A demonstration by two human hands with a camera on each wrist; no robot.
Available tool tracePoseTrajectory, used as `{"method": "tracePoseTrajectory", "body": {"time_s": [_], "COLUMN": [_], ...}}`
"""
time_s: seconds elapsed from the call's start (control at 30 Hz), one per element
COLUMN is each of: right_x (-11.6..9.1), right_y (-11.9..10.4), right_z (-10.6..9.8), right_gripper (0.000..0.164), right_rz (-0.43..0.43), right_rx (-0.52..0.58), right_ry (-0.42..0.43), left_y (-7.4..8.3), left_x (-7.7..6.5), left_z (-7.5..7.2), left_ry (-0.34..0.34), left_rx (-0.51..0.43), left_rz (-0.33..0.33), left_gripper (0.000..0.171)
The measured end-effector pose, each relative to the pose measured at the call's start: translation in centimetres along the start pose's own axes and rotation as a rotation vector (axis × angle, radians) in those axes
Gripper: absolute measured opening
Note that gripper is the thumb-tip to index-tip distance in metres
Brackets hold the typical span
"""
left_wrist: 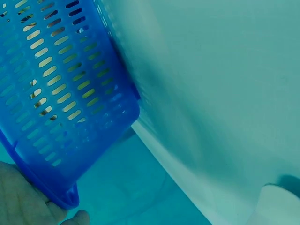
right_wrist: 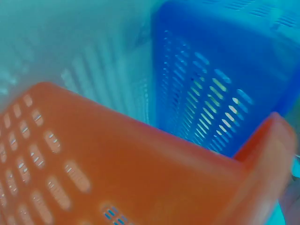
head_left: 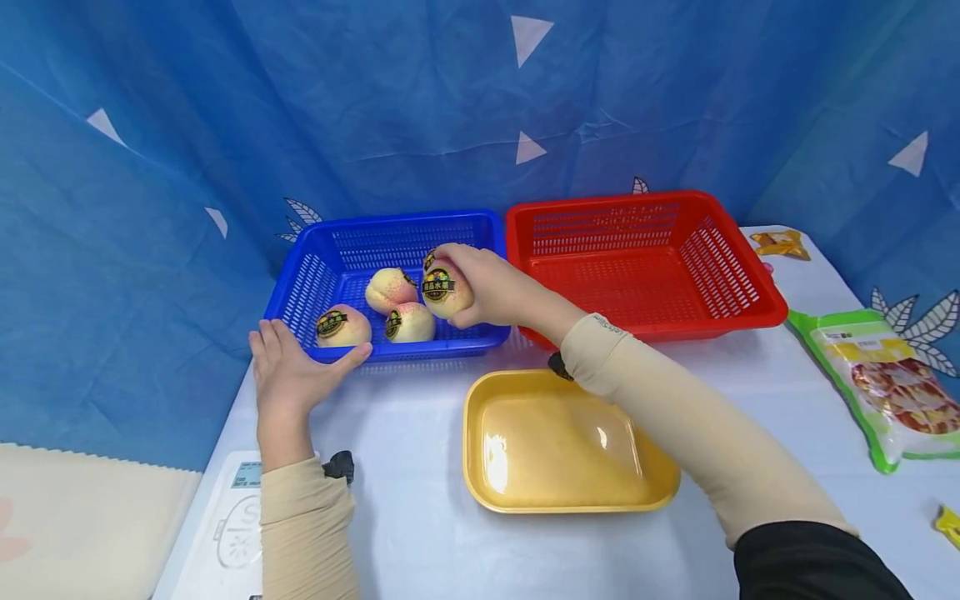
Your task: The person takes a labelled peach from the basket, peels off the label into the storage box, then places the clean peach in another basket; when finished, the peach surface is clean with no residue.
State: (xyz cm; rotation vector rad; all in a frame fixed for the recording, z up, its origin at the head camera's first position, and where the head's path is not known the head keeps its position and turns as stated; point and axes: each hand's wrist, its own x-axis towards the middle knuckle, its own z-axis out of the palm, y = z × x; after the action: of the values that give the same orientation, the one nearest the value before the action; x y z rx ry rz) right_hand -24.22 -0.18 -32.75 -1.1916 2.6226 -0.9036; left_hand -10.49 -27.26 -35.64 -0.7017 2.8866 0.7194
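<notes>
While the left hand (head_left: 294,375) rests spread at the blue basket (head_left: 405,239), the right hand (head_left: 491,287) grips a stickered peach (head_left: 448,298), likely mid-pickup, needing a clear lift next!

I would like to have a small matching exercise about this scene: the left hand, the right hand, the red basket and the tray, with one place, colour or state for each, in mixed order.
Things:
1. left hand
2. right hand
3. red basket
4. tray

Descriptions:
a. grips a labelled peach
b. glossy yellow, in front of the baskets
c. at the near left corner of the blue basket
d. beside the blue basket, on its right

Pairs: 1-c, 2-a, 3-d, 4-b
</notes>
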Motion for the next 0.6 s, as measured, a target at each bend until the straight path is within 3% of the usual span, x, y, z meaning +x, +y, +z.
{"method": "tracePoseTrajectory", "body": {"time_s": [0.6], "right_x": [-5.7], "right_y": [-0.9], "right_z": [-3.4], "right_gripper": [0.087], "right_rz": [0.012], "right_rx": [0.013], "right_ry": [0.072], "left_y": [0.0], "left_x": [0.0], "left_z": [0.1], "left_ry": [0.006], "left_rx": [0.008], "left_rz": [-0.001], "left_gripper": [0.146]}}
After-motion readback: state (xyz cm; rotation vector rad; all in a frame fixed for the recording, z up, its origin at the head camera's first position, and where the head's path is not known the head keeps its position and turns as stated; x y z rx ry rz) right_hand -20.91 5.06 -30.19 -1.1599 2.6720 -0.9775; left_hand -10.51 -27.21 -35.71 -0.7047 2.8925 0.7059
